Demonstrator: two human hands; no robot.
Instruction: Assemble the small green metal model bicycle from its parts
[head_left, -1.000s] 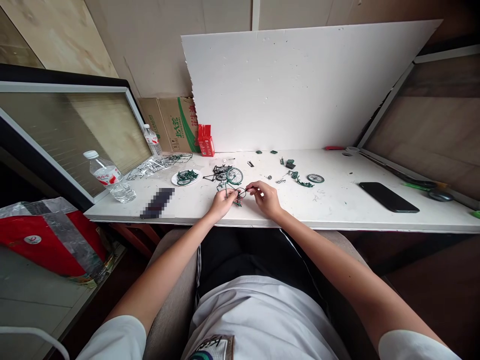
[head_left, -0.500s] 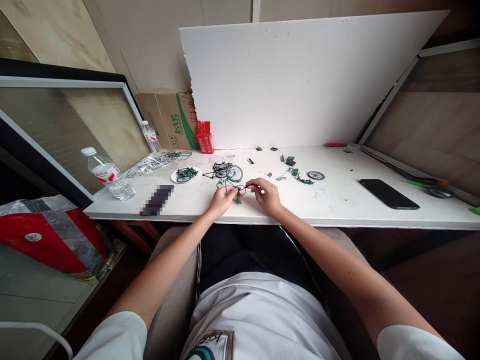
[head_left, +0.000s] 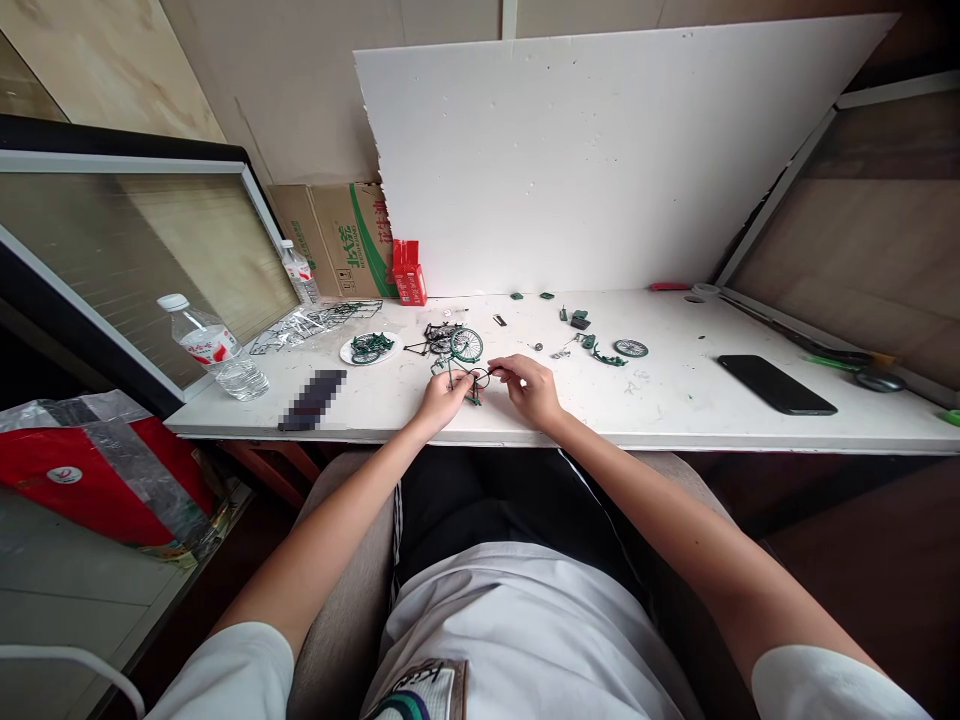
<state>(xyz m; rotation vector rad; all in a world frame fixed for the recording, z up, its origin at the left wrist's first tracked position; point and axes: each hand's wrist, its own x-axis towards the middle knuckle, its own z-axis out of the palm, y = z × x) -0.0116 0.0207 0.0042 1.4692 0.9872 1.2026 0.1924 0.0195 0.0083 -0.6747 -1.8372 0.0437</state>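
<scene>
Near the table's front edge, my left hand (head_left: 442, 400) is closed on a small green model bicycle (head_left: 466, 346), whose spoked wheel sticks out beyond the fingertips. My right hand (head_left: 531, 388), just to its right, pinches the end of a thin black curved piece (head_left: 487, 373) that reaches across to the model. Fingers cover part of the bicycle, so I cannot tell whether the black piece is joined to it. Beyond the left hand lies a cluster of black model parts (head_left: 433, 341). A white plate (head_left: 391, 352) with green parts stands to the left.
Loose green pieces (head_left: 592, 346) and a spoked wheel (head_left: 631, 348) lie to the right, before a black phone (head_left: 776, 384). Water bottles (head_left: 214, 348), a red box (head_left: 409, 273) and a carton (head_left: 337, 240) stand left. A white board (head_left: 600, 160) leans behind.
The view has shifted very slightly. Both hands keep nearly the same place and grip on the model bicycle and the black piece.
</scene>
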